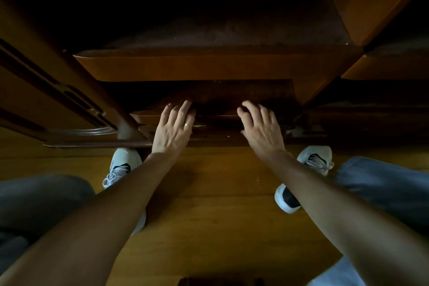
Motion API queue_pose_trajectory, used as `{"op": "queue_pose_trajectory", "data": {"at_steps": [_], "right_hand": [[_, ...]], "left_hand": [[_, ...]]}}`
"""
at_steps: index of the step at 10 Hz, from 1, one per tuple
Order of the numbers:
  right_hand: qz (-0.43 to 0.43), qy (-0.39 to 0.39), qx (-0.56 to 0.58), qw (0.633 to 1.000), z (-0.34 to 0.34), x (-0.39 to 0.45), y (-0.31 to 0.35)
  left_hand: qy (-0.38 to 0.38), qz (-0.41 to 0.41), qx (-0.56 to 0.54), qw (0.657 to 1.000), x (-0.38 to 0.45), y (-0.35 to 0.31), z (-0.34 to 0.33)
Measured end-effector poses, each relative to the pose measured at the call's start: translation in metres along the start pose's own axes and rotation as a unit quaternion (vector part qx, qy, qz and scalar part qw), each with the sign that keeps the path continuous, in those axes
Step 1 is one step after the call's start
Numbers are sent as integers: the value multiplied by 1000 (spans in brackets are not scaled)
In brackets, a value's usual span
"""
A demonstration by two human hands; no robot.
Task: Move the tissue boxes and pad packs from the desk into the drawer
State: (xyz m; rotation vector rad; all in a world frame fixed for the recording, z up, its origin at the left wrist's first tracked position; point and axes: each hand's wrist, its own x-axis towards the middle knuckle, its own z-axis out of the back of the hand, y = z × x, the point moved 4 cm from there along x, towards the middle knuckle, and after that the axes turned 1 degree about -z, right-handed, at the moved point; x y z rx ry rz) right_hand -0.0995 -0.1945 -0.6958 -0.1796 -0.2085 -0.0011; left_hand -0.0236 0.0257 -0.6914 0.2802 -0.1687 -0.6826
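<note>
No tissue boxes or pad packs are in view. A dark wooden cabinet fills the upper half. Its upper drawer [209,68] is pulled out, and the inside is too dark to read. Below it a lower drawer [144,117] stands slightly out, showing a dark wooden bottom [220,95]. My left hand [173,130] lies on the top edge of that drawer's front, fingers spread, a ring on one finger. My right hand [261,127] rests on the same edge further right, fingers apart and slightly curled. Neither hand holds anything.
A carved cabinet door [58,90] runs along the left. More wooden drawer fronts [383,67] stick out on the right. My white shoes [123,165] [318,158] and grey-trousered knees frame the wooden floor [209,216] below my arms.
</note>
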Motion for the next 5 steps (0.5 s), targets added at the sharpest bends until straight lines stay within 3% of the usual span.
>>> {"op": "queue_pose_trajectory", "data": {"at_steps": [2, 4, 5], "right_hand": [[27, -40, -12, 999, -11, 6, -4], [-29, 46, 19, 998, 18, 10, 7], [-38, 48, 128, 990, 53, 13, 8]], "left_hand": [[-119, -17, -22, 993, 6, 5, -11], [-36, -7, -6, 999, 6, 4, 12], [-66, -33, -64, 995, 2, 17, 40]]}}
